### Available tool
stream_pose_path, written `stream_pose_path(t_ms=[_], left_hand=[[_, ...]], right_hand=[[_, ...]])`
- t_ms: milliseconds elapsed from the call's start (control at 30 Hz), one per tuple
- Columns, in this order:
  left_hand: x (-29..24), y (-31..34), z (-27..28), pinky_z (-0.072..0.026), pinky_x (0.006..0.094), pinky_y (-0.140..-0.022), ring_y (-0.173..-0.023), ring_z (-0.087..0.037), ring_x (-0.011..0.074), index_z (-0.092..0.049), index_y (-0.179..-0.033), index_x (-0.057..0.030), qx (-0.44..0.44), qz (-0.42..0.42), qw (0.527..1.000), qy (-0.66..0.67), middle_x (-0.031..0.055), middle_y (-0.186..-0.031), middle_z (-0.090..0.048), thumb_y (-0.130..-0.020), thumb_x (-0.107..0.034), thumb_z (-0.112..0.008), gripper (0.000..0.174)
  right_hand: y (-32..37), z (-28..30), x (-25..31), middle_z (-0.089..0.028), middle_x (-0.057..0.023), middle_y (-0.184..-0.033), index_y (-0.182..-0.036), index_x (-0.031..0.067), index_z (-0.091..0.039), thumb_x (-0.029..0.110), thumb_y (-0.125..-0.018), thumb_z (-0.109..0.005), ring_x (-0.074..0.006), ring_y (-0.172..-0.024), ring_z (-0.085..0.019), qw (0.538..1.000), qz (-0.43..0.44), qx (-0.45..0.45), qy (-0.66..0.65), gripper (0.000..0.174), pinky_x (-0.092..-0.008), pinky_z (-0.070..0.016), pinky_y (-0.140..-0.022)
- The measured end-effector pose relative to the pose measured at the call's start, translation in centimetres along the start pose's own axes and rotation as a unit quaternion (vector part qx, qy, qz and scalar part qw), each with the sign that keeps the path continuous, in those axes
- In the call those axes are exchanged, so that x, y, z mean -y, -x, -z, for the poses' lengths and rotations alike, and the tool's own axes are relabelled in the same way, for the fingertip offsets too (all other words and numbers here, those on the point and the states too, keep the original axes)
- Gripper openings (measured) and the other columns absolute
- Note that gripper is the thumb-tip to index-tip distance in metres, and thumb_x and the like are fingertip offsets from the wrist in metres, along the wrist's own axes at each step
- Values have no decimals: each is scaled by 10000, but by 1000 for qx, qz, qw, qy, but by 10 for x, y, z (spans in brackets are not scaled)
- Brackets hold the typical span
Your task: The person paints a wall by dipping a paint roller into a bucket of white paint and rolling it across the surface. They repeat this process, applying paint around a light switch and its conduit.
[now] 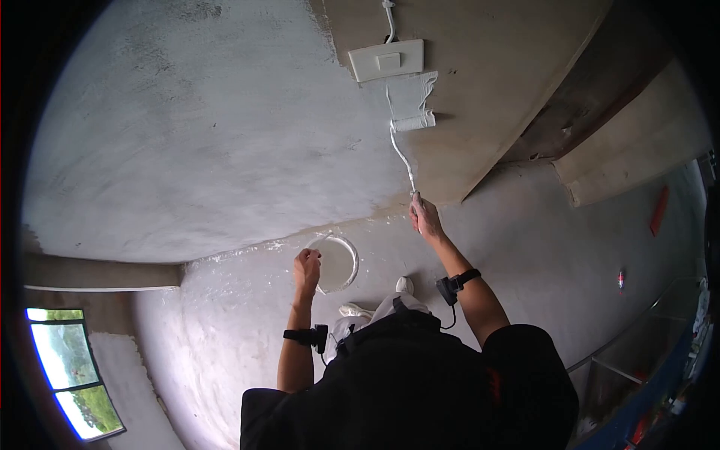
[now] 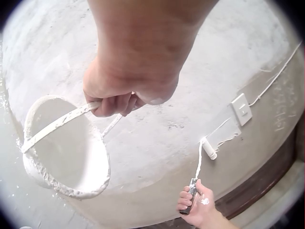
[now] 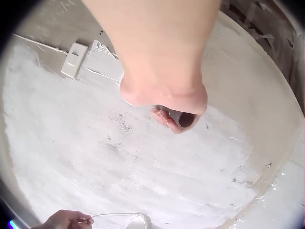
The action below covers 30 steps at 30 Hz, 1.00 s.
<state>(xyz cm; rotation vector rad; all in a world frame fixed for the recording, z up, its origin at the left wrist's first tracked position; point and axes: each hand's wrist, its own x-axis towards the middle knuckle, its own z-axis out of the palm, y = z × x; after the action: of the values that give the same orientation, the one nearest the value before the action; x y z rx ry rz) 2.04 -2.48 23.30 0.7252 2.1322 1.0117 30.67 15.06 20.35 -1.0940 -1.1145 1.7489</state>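
My left hand (image 1: 307, 270) grips the paint-crusted handle (image 2: 59, 124) of a round white bucket (image 1: 355, 264). Seen from the left wrist, the bucket hangs tilted, with white paint on its rim and inside. My right hand (image 1: 426, 217) holds the dark handle (image 3: 186, 119) of a paint roller (image 1: 414, 121), fingers wrapped round it. The roller's wire frame is coated in white paint. Its sleeve lies against the wall below a white light switch (image 1: 388, 60), at the lower end of a wet white patch (image 2: 228, 132). White paint marks the back of the right hand.
A white cable (image 1: 391, 22) runs up from the switch. The wall (image 1: 225, 135) is whitened on the left and bare grey-brown on the right. Paint spatters the floor (image 1: 225, 315) along its base. A small bottle (image 1: 621, 279) stands at the right, and a window (image 1: 75, 375) is at lower left.
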Motion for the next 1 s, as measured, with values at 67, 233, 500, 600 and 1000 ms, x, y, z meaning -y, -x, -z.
stream_pose_path(t_ms=[67,233,500,600,1000], left_hand=[[5,-1,1,-320,244,-380,-411,-425,76,-603,-790,0,-8,-17,1000,2,9,-577,-494,-884,-213,-560,236],[3,1,3,-400,291,-527,-549,-504,120,-640,-779,17,1,-35,999,11,56,-587,-542,-850,-237,-565,275],[6,1,6,-378,277,-517,-538,-477,98,-635,-776,17,-28,-22,999,4,34,-575,-526,-859,-224,-567,264],[3,1,5,-377,279,-518,-536,-478,101,-634,-772,18,-19,-18,1000,11,34,-569,-520,-857,-234,-566,274],[3,0,9,-377,288,-519,-539,-473,106,-639,-790,32,-22,-12,1000,-7,28,-572,-513,-858,-253,-569,301]], right_hand=[[3,3,-9,-402,40,-536,-683,118,-450,488,-1013,-410,-66,-424,-357,999,-32,-32,0,497,-240,-294,-390],[6,-6,3,-385,45,-569,-704,121,-442,493,-1013,-411,-54,-469,-341,998,25,-53,8,485,-234,-269,-417],[0,-12,63,-385,44,-566,-768,120,-439,502,-1015,-407,-51,-434,-336,996,78,3,-31,456,-226,-275,-396],[-2,-10,56,-398,49,-581,-711,118,-439,459,-1025,-413,-40,-474,-351,998,62,-11,-30,464,-219,-270,-429],[5,13,-28,-364,68,-643,-742,134,-432,471,-1016,-436,-35,-543,-320,985,119,-121,4,434,-213,-259,-461]])
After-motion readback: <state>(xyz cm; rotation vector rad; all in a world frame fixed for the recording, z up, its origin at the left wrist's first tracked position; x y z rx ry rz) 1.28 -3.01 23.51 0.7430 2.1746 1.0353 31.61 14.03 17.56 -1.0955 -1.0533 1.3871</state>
